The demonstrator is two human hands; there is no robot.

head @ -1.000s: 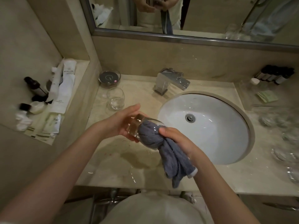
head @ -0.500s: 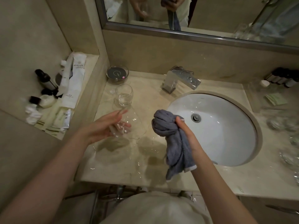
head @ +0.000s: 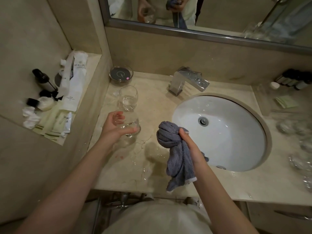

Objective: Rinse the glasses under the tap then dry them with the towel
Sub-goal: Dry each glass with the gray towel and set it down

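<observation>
The left hand (head: 114,127) is holding a clear glass (head: 130,127), fingers and thumb curling round its bowl, low over the left part of the bench (head: 152,168); whether the base is touching the bench cannot be told. The right hand (head: 189,144) is gripping a bunched grey towel (head: 172,149), which is hanging down from the fist over the near edge of the sink (head: 236,141). The towel and the held glass are apart, with a strip of wet bench lying between them.

Just beyond the held glass, a second glass (head: 128,98) is standing upright on the bench, near a small round dish (head: 121,74) at the far left corner. The tap (head: 189,81) is standing at the far side of the sink, and no water is running from it.

Judged from this layout, the held glass is appearing wiped and is being set beside the standing one, so two glasses are looking finished. On the right end of the bench, further glasses (head: 302,159) are showing only as blurred shapes; their number and condition cannot be told. These are probably remaining for rinsing and drying
</observation>
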